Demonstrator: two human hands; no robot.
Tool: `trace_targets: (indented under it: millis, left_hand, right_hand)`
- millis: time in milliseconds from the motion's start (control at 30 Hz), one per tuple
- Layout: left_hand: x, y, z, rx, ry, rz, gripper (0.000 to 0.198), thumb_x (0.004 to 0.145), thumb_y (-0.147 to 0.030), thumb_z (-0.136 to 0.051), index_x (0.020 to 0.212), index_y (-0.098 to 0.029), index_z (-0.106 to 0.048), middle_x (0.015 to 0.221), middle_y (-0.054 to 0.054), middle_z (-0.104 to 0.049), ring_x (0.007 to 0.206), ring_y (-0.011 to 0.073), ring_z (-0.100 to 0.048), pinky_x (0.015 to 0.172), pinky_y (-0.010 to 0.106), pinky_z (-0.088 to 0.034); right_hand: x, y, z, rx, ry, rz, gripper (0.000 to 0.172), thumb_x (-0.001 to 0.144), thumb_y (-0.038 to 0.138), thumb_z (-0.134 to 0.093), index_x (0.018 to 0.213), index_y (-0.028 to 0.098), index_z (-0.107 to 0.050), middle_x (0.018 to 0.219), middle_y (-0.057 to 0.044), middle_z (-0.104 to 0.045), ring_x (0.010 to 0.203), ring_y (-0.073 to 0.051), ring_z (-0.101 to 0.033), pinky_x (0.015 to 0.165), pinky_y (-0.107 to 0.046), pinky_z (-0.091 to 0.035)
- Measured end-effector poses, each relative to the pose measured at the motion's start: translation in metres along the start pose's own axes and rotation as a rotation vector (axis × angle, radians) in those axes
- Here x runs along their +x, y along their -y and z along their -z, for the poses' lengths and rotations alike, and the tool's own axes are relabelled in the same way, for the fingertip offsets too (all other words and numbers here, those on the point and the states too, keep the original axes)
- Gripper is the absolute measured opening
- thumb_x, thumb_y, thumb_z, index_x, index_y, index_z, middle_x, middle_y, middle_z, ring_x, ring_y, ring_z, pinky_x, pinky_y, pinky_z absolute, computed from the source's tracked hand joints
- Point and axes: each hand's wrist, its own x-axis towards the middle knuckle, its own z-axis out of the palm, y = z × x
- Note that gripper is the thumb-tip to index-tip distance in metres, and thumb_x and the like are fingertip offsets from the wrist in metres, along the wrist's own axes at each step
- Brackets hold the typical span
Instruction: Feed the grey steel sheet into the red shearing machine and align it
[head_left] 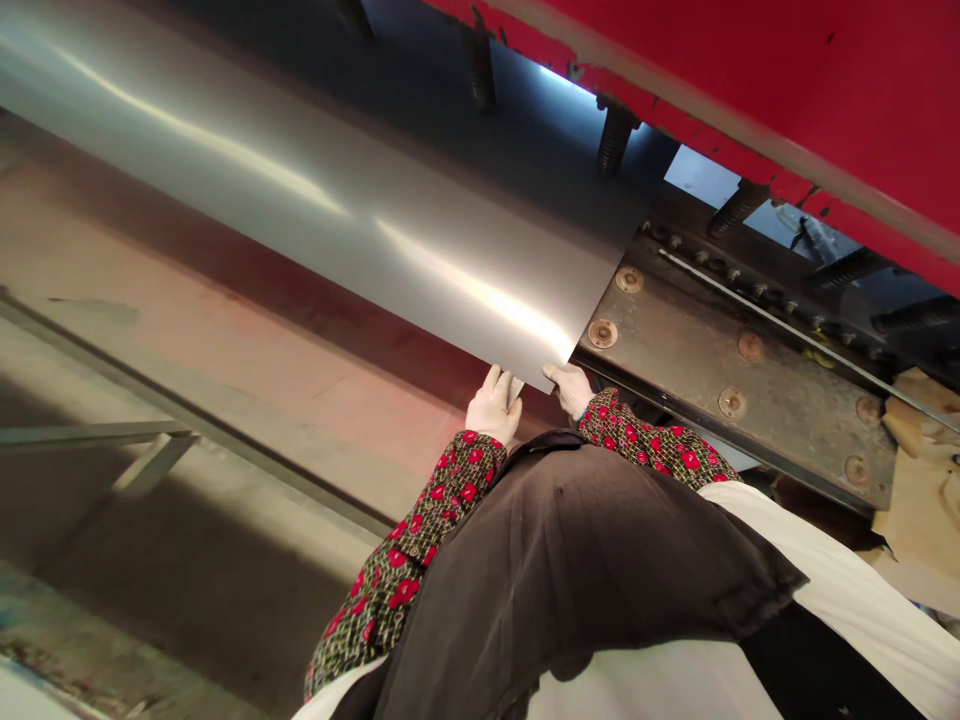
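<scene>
A: What's in front of the wearer in the head view?

B: A broad steel sheet point(360, 205) slants across the frame, its near end just beside a bolted steel bed plate point(739, 385). Above that plate sit coil springs point(616, 135) and a red machine beam point(750, 80). It may be a shear or a press brake, but from this tilted angle I can't tell which.

A: How do the hands stand?

B: Both wear pale gloves. The left hand point(493, 410) is nearly closed, its fingers point(495, 378) curled onto the sheet's edge in what looks like a firm pinch. The right hand point(570, 388) is more open, its fingers point(553, 372) stretched toward the corner and resting at the edge. I can't tell whether its thumb reaches under.

A: What makes for good handling here?

B: I'd judge that even pressure matters most: wrists level, both hands sharing the load, and no hard squeeze that could kink the thin edge. The patterned sleeves point(645, 440) should also stay clear of the plate's bolts
</scene>
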Motion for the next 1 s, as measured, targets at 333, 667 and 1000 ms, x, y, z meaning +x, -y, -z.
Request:
trace_targets:
  millis: [333,667,1000]
  left_hand:
    - [-0.001,-0.001,0.001,0.007,-0.009,0.006,0.058,0.085,-0.036,-0.055,0.140,-0.023,-0.045,0.157,0.008,-0.034,0.113,0.0335,-0.059,0.095,0.047,-0.052]
    - [-0.003,0.005,-0.007,-0.073,0.002,0.024,0.058,0.086,-0.034,-0.055,0.142,-0.022,-0.045,0.159,0.008,-0.030,0.123,0.0297,-0.057,0.100,0.041,-0.052]
    - [-0.010,0.018,-0.021,-0.085,-0.036,0.033,0.055,0.087,-0.031,-0.051,0.141,-0.020,-0.046,0.158,0.009,-0.031,0.131,0.0262,-0.051,0.107,0.040,-0.049]
  right_hand:
    - [-0.002,0.000,0.001,-0.012,-0.002,0.013,0.037,0.071,0.033,-0.076,0.102,0.014,-0.071,0.100,-0.006,-0.075,0.093,-0.017,-0.068,0.095,-0.033,-0.052]
    - [-0.006,0.014,0.013,-0.276,0.110,-0.015,0.040,0.075,0.046,-0.072,0.101,0.016,-0.074,0.100,-0.007,-0.075,0.101,-0.021,-0.066,0.104,-0.041,-0.045]
    - [-0.007,0.024,0.017,-0.362,0.275,-0.115,0.040,0.075,0.054,-0.069,0.087,0.016,-0.074,0.083,-0.009,-0.075,0.083,-0.023,-0.070,0.079,-0.035,-0.056]
